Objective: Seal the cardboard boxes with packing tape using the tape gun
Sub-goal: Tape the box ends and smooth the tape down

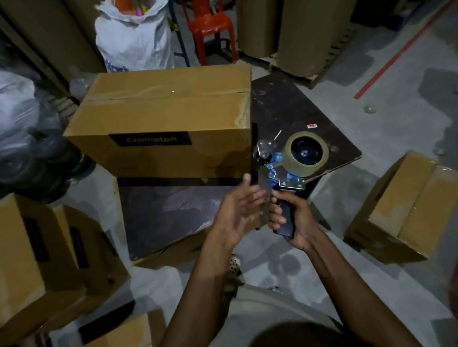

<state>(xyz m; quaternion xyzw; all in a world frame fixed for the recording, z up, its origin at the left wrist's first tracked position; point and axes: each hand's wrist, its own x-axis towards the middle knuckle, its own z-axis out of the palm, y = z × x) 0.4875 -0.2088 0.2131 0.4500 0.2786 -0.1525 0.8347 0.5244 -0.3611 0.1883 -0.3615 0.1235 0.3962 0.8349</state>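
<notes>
Right hand point(296, 220) wraps the dark handle of the tape gun point(286, 170), nose pointing away, so it looks ready to use. Left hand point(238, 212) is flat with fingers straight, just beside the gun's blade end and holding nothing; probably going for the loose tape tail. Tape roll point(307, 153): glossy tan ring on a blue-and-metal frame. Beyond both hands, the cardboard box point(164, 118) sits on a dark scuffed board point(299, 111). It's matte brown, with a shiny strip along the top seam.
</notes>
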